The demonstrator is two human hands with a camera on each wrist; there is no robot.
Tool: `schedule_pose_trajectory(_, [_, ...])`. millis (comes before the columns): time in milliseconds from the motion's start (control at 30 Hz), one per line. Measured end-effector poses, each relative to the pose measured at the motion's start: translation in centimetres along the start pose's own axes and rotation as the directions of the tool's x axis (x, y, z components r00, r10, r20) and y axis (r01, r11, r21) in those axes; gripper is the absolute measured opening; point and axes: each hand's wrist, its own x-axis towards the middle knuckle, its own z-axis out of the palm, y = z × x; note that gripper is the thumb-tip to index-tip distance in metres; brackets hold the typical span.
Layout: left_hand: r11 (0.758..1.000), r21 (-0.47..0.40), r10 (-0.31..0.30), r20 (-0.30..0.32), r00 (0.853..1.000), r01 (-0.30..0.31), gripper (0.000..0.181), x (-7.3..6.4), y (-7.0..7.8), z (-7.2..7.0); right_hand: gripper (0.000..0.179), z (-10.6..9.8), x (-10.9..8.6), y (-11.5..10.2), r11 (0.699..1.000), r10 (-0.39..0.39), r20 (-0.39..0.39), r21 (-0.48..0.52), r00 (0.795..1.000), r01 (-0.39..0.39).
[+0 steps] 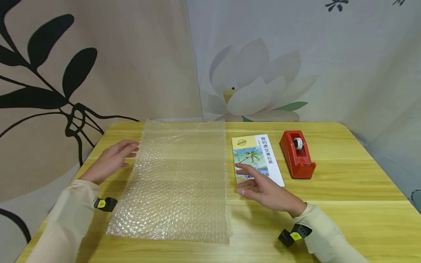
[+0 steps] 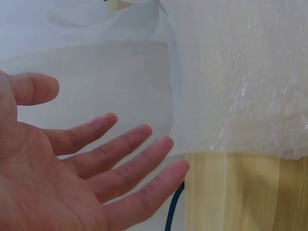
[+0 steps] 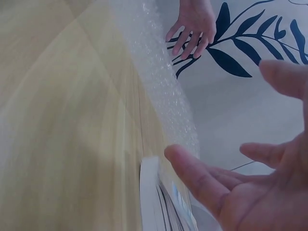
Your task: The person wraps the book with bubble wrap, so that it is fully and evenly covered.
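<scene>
A clear sheet of bubble wrap (image 1: 181,182) lies flat on the table, left of centre. Beside its left edge hovers my left hand (image 1: 113,160), fingers apart and holding nothing; the left wrist view shows its palm (image 2: 33,178) and spread fingers. My right hand (image 1: 263,188) is over the lower left part of a book (image 1: 258,157) with a palm-tree picture on its cover. Its fingers are loosely bent with nothing between them, and whether they touch the cover cannot be told. In the right wrist view the book's page edges (image 3: 154,202) show below that hand.
A red tape dispenser (image 1: 298,157) with a small roll of tape stands right of the book. The wooden table (image 1: 355,190) reaches back to a curtain (image 1: 148,65) printed with leaves and a lotus flower. Each wrist carries a small black camera on a strap.
</scene>
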Motion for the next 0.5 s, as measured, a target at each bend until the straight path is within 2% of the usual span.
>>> schedule_pose_trajectory(167, [0.999, -0.018, -0.047, 0.008, 0.999, 0.047, 0.071, 0.4, -0.3, -0.3, 0.065, 0.2, 0.0, -0.1, 0.999, 0.002, 0.046, 0.053, 0.999, -0.005])
schedule_pose_trajectory(367, [0.998, -0.013, -0.061, -0.016, 0.998, 0.061, 0.068, 0.9, -0.8, -0.6, 0.067, 0.5, 0.3, -0.4, 0.996, -0.003, 0.087, 0.086, 0.996, -0.004])
schedule_pose_trajectory(500, [0.996, -0.011, -0.091, -0.021, 0.996, 0.091, 0.068, 1.5, -1.1, -0.7, 0.069, 0.7, 0.4, -0.4, 0.994, 0.001, 0.118, 0.113, 0.993, -0.014])
